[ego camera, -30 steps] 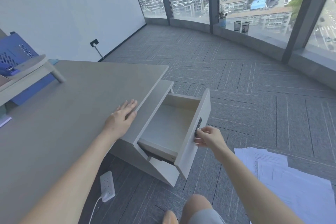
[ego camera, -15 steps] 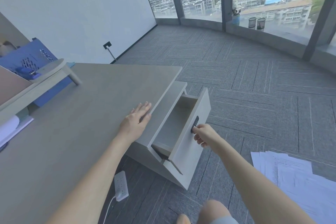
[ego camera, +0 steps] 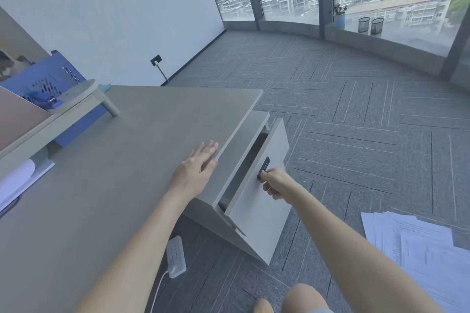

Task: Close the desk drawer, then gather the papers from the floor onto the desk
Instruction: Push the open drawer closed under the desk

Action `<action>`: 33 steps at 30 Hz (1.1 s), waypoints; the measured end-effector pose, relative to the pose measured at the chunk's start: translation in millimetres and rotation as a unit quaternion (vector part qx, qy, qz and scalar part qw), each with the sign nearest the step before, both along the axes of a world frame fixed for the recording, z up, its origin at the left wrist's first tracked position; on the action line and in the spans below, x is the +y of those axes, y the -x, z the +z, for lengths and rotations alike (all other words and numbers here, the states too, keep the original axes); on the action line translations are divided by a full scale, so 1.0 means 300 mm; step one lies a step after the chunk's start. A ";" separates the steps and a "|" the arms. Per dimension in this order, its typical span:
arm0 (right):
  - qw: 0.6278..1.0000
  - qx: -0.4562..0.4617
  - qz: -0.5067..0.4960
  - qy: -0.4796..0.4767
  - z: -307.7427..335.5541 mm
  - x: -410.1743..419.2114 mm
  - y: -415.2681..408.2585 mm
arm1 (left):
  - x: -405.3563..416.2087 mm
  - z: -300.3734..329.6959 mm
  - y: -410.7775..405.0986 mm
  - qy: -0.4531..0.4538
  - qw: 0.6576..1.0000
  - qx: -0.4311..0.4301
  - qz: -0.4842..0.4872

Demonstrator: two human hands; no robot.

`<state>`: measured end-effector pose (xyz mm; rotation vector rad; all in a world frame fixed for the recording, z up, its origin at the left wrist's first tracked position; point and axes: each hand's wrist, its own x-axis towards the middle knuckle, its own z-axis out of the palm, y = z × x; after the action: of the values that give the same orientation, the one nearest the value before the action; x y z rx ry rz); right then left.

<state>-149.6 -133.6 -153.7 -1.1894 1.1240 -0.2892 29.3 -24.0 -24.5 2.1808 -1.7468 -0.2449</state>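
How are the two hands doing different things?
The left hand lies flat and open on the desk; the right hand is curled at the black handle of the drawer. The left hand rests on top near the desk's edge, while the right hand reaches lower, at the drawer's front. Both are bare.

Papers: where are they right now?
The papers lie spread on the carpet at the lower right of the head view, right of the drawer and the right hand.

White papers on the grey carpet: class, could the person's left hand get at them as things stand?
Probably not: the left hand lies flat on the grey desk, with the cabinet's white drawer between it and the papers.
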 end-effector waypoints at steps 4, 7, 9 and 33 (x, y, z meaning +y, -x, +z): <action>1.000 0.000 0.005 -0.009 0.008 -0.011 -0.040 | -0.001 -0.002 -0.002 0.001 1.000 0.001 0.002; 1.000 -0.001 0.012 -0.015 0.006 -0.017 -0.065 | -0.002 -0.007 -0.005 0.005 1.000 0.009 0.000; 1.000 -0.003 0.015 -0.018 0.003 -0.020 -0.080 | -0.004 -0.009 -0.007 0.005 1.000 0.016 0.001; 0.991 0.013 0.079 0.106 -0.035 -0.035 -0.145 | -0.006 -0.017 -0.004 0.011 1.000 0.007 -0.009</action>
<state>-106.1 -144.0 -164.4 -1.4663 1.0327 -0.2756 30.4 -25.8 -29.6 2.1428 -1.7534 -0.2438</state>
